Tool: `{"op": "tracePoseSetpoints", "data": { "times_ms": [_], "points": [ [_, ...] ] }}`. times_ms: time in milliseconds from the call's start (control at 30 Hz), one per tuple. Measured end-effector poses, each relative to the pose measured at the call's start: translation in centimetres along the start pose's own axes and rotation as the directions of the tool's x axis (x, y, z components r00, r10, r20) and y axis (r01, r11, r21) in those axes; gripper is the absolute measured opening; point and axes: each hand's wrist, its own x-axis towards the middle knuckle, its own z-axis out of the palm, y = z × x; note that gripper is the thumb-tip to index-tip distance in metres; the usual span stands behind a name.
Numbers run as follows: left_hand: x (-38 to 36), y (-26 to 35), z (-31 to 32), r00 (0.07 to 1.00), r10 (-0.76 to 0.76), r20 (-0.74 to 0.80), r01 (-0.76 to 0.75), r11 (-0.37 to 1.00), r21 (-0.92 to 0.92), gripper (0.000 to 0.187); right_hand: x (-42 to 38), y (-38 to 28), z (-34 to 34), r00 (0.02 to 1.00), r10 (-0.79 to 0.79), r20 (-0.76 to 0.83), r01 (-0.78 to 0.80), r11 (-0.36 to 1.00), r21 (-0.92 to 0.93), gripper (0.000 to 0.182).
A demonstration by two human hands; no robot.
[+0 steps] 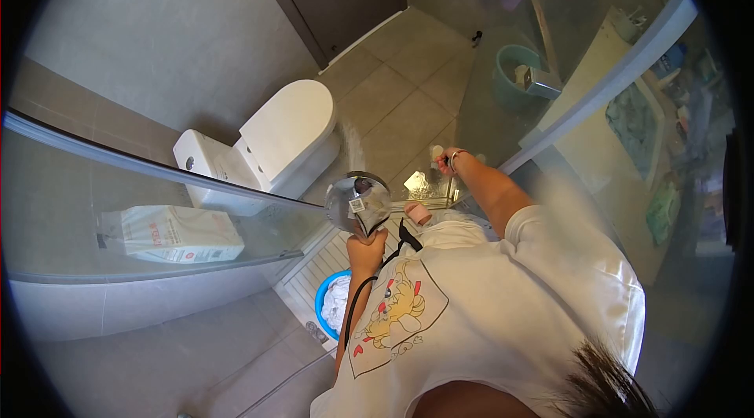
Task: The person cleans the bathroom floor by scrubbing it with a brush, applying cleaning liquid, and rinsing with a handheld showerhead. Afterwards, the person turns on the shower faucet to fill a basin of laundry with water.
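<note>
My left hand [366,251] is closed around the handle of a round chrome shower head [336,206], with its shiny back towards me. A faint spray of water shows beyond it, over the floor tiles. A dark hose [353,304] runs down along my left forearm. My right hand [451,160], with a bracelet at the wrist, reaches out beside the shower doorway. Its fingers are curled at a small pale object [437,152] that I cannot make out. Wet tile [419,182] shines below this hand. A pinkish thing [418,214], partly hidden, lies near my legs.
A white toilet [289,131] stands ahead left, beyond the glass panel. A packaged bundle [184,234] rests by the left glass. A blue basin [320,304] with white cloth is beside my left arm. A teal bucket [506,72] and a cluttered counter [577,123] are at right.
</note>
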Motion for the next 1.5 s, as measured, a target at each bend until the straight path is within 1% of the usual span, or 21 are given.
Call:
{"op": "tracePoseSetpoints", "data": {
  "times_ms": [100,133,200,333,400,433,500,533,633,667,700,767,867,967,1067,1167,1267,1367,1467,1500],
  "points": [
    [0.0,-1.0,0.6,0.998,0.058,-0.004,-0.058,0.996,0.061,0.014,-0.8,0.0,0.0,1.000,-0.011,0.022,0.011,0.999,-0.034,0.019],
    [0.2,-1.7,0.5,0.996,0.085,0.032,-0.089,0.984,0.154,0.020,-1.7,0.1,0.1,0.999,-0.017,0.031,0.018,0.999,-0.048,0.019],
    [0.7,-2.7,0.1,0.986,0.128,0.111,-0.158,0.931,0.330,0.041,-3.0,0.4,0.3,0.999,-0.035,0.012,0.035,0.999,-0.040,0.019],
    [0.2,-1.7,0.6,0.971,0.206,0.118,-0.233,0.920,0.316,0.044,-2.0,0.3,0.3,0.999,-0.032,-0.007,0.031,0.999,-0.007,0.018],
    [0.0,-1.1,0.7,0.963,0.223,0.150,-0.261,0.912,0.317,0.045,-2.2,0.2,0.4,0.999,-0.047,0.004,0.047,0.995,-0.085,0.017],
    [-0.2,-0.8,0.7,0.950,0.247,0.189,-0.294,0.911,0.290,0.044,-2.3,0.2,0.5,0.999,-0.054,0.009,0.055,0.991,-0.123,0.017],
    [-0.6,-0.3,0.9,0.919,0.293,0.262,-0.355,0.906,0.231,0.042,-1.1,-0.1,1.1,0.998,-0.050,0.045,0.050,0.999,0.009,0.015],
    [-1.0,0.6,1.0,0.915,0.263,0.307,-0.340,0.912,0.231,0.040,-0.6,-0.3,1.7,0.997,-0.050,0.063,0.045,0.996,0.074,0.014],
    [-1.7,2.3,1.2,0.887,0.161,0.434,-0.287,0.927,0.242,0.034,1.7,-1.4,3.1,0.978,-0.037,0.206,-0.021,0.962,0.273,0.009],
    [-1.5,2.3,1.1,0.873,0.120,0.473,-0.265,0.931,0.253,0.033,5.3,-1.9,3.4,0.972,-0.063,0.227,-0.014,0.946,0.323,0.008],
    [-1.4,2.3,1.1,0.855,0.080,0.513,-0.246,0.933,0.264,0.031,3.9,-1.9,3.8,0.968,-0.100,0.229,0.010,0.931,0.364,0.008],
    [-1.3,2.5,1.3,0.865,0.078,0.495,-0.236,0.934,0.266,0.031,-0.6,-1.4,5.4,0.959,-0.172,0.224,0.057,0.896,0.441,0.008],
    [-1.1,0.9,1.3,0.879,0.090,0.469,-0.223,0.946,0.235,0.030,1.2,-2.8,6.0,0.902,-0.085,0.424,-0.133,0.879,0.458,0.011],
    [-1.2,0.8,1.2,0.876,0.123,0.467,-0.238,0.951,0.196,0.032,0.1,-3.2,7.0,0.888,-0.137,0.439,-0.194,0.755,0.627,0.012],
    [-1.3,0.7,1.1,0.874,0.151,0.462,-0.249,0.955,0.160,0.034,-2.6,-3.5,7.5,0.892,-0.100,0.441,-0.308,0.581,0.754,0.015],
    [-1.2,0.1,0.9,0.881,0.182,0.437,-0.260,0.957,0.125,0.035,-2.5,-3.1,7.4,0.813,-0.239,0.531,-0.311,0.592,0.743,0.020],
    [-1.2,-0.4,0.7,0.889,0.204,0.411,-0.264,0.960,0.094,0.036,-2.6,-2.6,7.0,0.898,-0.203,0.391,-0.211,0.582,0.786,0.024],
    [-1.3,-0.8,0.6,0.897,0.221,0.383,-0.265,0.962,0.065,0.037,-2.1,-2.0,5.8,0.878,-0.186,0.440,-0.253,0.602,0.758,0.023],
    [-1.4,-0.8,0.8,0.904,0.236,0.357,-0.264,0.964,0.030,0.039,-3.6,-2.0,5.5,0.924,-0.092,0.370,-0.271,0.526,0.806,0.020],
    [-1.5,-0.8,0.9,0.906,0.240,0.349,-0.262,0.965,0.016,0.039,-4.4,-1.9,5.4,0.934,-0.103,0.343,-0.241,0.525,0.816,0.020]
  ]
}}
